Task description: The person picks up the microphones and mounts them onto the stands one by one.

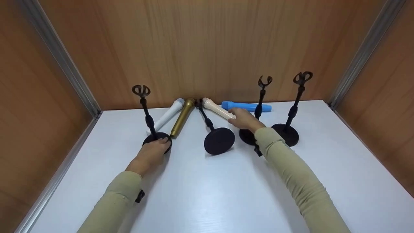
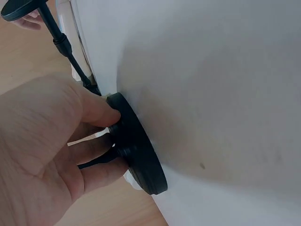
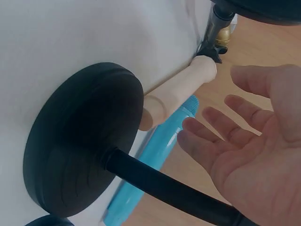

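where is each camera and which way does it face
Head: worn on the head, facing forward and down at black stands and microphones; left hand, right hand and sleeves show.
Left wrist: on that wrist, facing the left hand, which grips a stand base; some right-hand fingers show.
Right wrist: on that wrist, facing the right hand near the cream microphone.
Head and right wrist share the blue microphone.

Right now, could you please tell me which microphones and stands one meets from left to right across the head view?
Leftmost black microphone stand, white microphone, gold microphone, tipped black microphone stand, blue microphone, rightmost black microphone stand. Omitted for overlap: cream microphone, another upright stand.
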A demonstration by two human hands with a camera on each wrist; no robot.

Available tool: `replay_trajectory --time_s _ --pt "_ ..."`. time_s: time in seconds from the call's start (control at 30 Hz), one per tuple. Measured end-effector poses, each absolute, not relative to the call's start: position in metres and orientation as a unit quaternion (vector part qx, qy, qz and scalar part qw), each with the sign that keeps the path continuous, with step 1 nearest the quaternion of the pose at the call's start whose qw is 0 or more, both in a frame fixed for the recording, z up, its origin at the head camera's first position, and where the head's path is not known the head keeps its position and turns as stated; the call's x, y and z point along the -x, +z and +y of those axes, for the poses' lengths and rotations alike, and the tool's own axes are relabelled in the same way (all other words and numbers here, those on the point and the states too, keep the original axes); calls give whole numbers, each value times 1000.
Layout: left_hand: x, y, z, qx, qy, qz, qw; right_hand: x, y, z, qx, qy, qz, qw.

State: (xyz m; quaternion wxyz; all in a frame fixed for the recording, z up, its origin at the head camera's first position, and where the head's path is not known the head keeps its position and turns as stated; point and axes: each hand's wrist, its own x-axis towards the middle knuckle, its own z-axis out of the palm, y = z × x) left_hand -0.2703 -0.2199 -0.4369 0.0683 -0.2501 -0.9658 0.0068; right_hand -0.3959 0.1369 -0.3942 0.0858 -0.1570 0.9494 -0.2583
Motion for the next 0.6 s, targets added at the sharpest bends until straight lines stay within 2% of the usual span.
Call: replay_trajectory --time_s 0.4,0.6 --pt "277 -428 -216 236 -1 -971 21 411 -403 129 122 -267 952 85" --pt "275 -431 -218 254 5 -967 35 413 -410 124 147 -257 952 80"
